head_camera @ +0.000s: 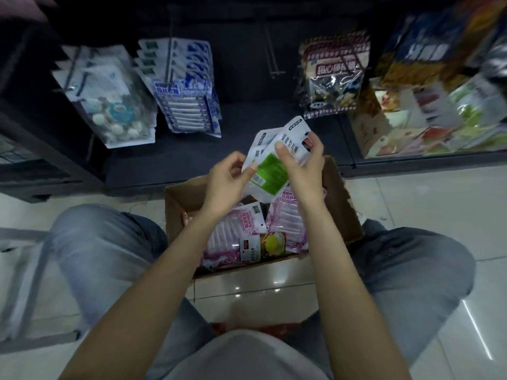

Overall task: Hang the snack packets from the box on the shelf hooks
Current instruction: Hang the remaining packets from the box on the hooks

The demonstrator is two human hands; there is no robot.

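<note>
Holding two white-and-green snack packets (270, 163) at frame centre, the right hand (300, 163) grips their upper part while the left hand (229, 179) pinches the lower left edge. Directly below the hands, the cardboard box (343, 204) contains several pink packets (227, 237), so much stock appears left to hang. Filled hooks show upper left and upper right; one bare shelf hook (271, 54) stands upper centre.

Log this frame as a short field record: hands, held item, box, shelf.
left hand: pinches edge of green-and-white packets
right hand: grips the same packets from the right
packets' position: above cardboard box, not on a hook
box contents: pink packets, others
shelf: blue-and-white packets hanging; empty hook centre
</note>
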